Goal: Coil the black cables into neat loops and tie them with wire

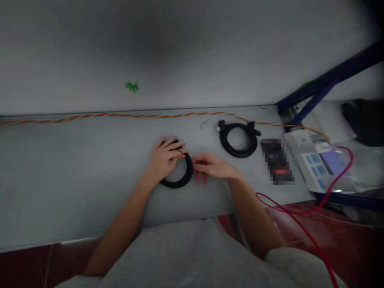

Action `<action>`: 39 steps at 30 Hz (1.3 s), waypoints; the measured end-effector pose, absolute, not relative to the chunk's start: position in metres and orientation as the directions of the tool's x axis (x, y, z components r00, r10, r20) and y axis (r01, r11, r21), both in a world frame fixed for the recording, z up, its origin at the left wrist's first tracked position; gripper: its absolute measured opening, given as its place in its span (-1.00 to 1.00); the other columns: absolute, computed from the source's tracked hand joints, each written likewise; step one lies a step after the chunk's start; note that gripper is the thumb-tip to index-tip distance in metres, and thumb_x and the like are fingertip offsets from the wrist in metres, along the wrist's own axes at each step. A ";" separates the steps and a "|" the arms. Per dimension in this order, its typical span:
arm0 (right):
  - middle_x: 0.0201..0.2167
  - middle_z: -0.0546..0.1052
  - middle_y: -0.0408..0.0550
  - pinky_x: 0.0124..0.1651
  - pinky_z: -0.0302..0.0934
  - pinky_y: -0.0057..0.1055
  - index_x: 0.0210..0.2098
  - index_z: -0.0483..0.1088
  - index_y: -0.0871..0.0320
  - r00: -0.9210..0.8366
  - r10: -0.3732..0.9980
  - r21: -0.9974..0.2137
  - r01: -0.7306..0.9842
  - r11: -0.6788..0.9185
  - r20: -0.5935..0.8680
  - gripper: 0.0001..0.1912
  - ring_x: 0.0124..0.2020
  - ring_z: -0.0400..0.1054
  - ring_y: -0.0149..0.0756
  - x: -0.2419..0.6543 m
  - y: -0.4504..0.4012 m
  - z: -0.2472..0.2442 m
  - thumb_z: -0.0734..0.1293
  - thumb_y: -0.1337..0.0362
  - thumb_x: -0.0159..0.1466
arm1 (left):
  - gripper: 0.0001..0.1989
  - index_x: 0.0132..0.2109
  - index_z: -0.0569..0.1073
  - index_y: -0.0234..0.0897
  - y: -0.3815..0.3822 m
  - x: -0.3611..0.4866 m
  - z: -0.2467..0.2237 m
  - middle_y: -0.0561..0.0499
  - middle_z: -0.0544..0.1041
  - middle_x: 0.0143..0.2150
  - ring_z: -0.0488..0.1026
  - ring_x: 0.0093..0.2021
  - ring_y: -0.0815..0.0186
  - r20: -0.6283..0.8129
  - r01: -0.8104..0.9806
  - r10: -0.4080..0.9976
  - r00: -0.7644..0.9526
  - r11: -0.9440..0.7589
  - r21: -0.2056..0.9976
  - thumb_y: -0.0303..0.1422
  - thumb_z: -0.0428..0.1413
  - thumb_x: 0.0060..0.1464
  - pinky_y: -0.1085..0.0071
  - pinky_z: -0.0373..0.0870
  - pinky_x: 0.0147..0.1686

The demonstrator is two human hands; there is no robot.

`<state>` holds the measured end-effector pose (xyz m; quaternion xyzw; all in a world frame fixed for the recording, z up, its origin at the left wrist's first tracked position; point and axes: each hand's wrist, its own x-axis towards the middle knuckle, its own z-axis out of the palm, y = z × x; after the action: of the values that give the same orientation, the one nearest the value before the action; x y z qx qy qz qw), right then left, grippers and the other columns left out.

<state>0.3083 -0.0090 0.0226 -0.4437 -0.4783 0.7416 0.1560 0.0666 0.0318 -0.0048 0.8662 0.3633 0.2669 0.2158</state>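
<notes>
A coiled black cable (189,176) lies on the grey table in front of me. My left hand (164,158) is over its upper left side, fingers stretched across the coil and thumb tucked inside the ring, gripping it. Near those fingertips, a thin dark strand (181,152), like a twist tie, shows on the coil. At the coil's right outer edge, the thumb and index finger of my right hand (210,166) are pinched together, with the other fingers hanging loosely below. Whatever lies between those fingertips is too small to make out.
Further right is a second coiled black cable (238,151) with plugs. A loose twist tie (204,124) lies nearby. A twisted red-yellow wire (135,116) runs along the back edge. A blurred dark object (277,162), packets (318,168), a red cable (309,230) and a blue frame (330,76) are right.
</notes>
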 end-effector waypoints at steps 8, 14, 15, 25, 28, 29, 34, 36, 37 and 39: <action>-0.35 0.52 -0.15 -0.58 0.34 -0.44 -0.24 0.44 0.09 -0.523 0.675 -0.841 0.177 -0.511 -0.520 -0.65 -0.51 0.50 -0.32 0.305 -0.012 0.028 0.40 -0.07 0.30 | -0.76 0.03 0.65 -0.02 0.031 0.067 -0.005 0.08 0.60 0.22 0.40 0.38 0.12 0.317 0.513 0.745 0.587 -0.645 0.567 -0.33 0.09 0.41 -0.14 0.11 0.46; -0.63 0.35 -0.25 -0.66 0.05 -0.48 -0.44 0.34 0.08 -0.327 0.766 -0.818 0.386 -0.426 -0.553 -0.75 -0.68 0.27 -0.40 0.301 -0.005 0.033 0.26 0.16 0.35 | -0.76 0.05 0.65 0.01 0.030 0.068 -0.004 0.10 0.59 0.24 0.38 0.39 0.11 0.292 0.543 0.724 0.624 -0.671 0.505 -0.37 0.13 0.38 -0.17 0.11 0.46; -0.69 0.31 -0.27 -0.65 0.02 -0.47 -0.47 0.33 0.08 -0.296 0.782 -0.805 0.441 -0.398 -0.549 -0.73 -0.69 0.22 -0.41 0.300 -0.004 0.036 0.24 0.18 0.35 | -0.76 0.04 0.65 0.01 0.030 0.069 -0.003 0.10 0.60 0.23 0.38 0.39 0.09 0.290 0.553 0.726 0.624 -0.672 0.493 -0.36 0.13 0.38 -0.18 0.12 0.46; -0.39 0.58 -0.11 -0.30 0.20 -0.42 -0.21 0.59 0.17 -0.233 0.964 -0.795 0.606 0.040 -0.129 -0.80 -0.42 0.39 -0.35 0.282 0.000 0.064 0.31 0.26 0.37 | -0.78 -0.03 0.67 -0.06 0.027 0.074 -0.001 0.06 0.57 0.26 0.34 0.42 0.02 0.239 0.615 0.714 0.658 -0.693 0.377 -0.42 0.16 0.32 -0.26 0.13 0.45; -0.16 0.59 -0.04 -0.21 0.30 -0.39 0.05 0.57 0.10 -0.244 0.970 -0.815 0.566 0.129 -0.016 -0.71 -0.36 0.42 -0.34 0.279 0.001 0.054 0.39 0.16 0.39 | -0.76 0.02 0.65 -0.10 0.027 0.074 -0.003 0.03 0.56 0.28 0.35 0.42 0.02 0.237 0.622 0.711 0.662 -0.697 0.356 -0.42 0.13 0.34 -0.24 0.14 0.45; -0.15 0.58 -0.04 -0.19 0.32 -0.38 0.02 0.58 0.08 -0.248 0.969 -0.807 0.572 0.147 0.001 -0.73 -0.36 0.42 -0.34 0.278 0.002 0.050 0.41 0.15 0.38 | -0.74 0.06 0.64 -0.11 0.027 0.074 -0.003 0.03 0.56 0.28 0.34 0.42 0.02 0.239 0.625 0.712 0.661 -0.698 0.349 -0.42 0.12 0.35 -0.23 0.14 0.45; -0.26 0.60 -0.05 -0.22 0.29 -0.36 -0.24 0.58 0.13 -0.163 0.986 -0.788 0.610 0.085 -0.021 -0.84 -0.38 0.42 -0.31 0.276 0.005 0.034 0.39 0.19 0.39 | -0.73 0.13 0.60 -0.10 0.026 0.074 -0.002 0.02 0.60 0.23 0.35 0.41 0.02 0.261 0.627 0.714 0.650 -0.698 0.347 -0.34 0.12 0.36 -0.22 0.14 0.45; -0.32 0.61 -0.06 -0.26 0.26 -0.34 -0.26 0.57 0.13 -0.066 0.996 -0.790 0.613 -0.005 -0.058 -0.81 -0.41 0.41 -0.29 0.279 0.004 0.028 0.39 0.15 0.38 | -0.69 0.16 0.59 -0.09 0.025 0.073 0.000 0.01 0.59 0.24 0.34 0.41 0.03 0.263 0.616 0.713 0.651 -0.698 0.365 -0.38 0.14 0.33 -0.20 0.12 0.46; -0.34 0.61 -0.07 -0.26 0.26 -0.33 -0.28 0.56 0.13 -0.025 0.997 -0.789 0.613 -0.047 -0.078 -0.80 -0.42 0.41 -0.28 0.280 0.003 0.024 0.40 0.13 0.37 | -0.66 0.17 0.58 -0.08 0.025 0.073 0.001 0.01 0.59 0.24 0.34 0.41 0.04 0.262 0.613 0.713 0.650 -0.696 0.375 -0.42 0.14 0.31 -0.20 0.11 0.46; -0.35 0.62 -0.07 -0.25 0.27 -0.31 -0.24 0.54 0.13 0.045 0.994 -0.787 0.608 -0.109 -0.103 -0.79 -0.41 0.42 -0.26 0.282 0.000 0.019 0.43 0.10 0.34 | -0.63 0.17 0.58 -0.07 0.025 0.072 0.002 0.02 0.59 0.24 0.34 0.41 0.04 0.258 0.606 0.711 0.654 -0.697 0.383 -0.46 0.12 0.29 -0.19 0.10 0.47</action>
<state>0.2816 -0.0005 0.0188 -0.6639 -0.6030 0.3373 0.2859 0.0721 0.0245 0.0017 0.8997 0.3661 0.1971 0.1326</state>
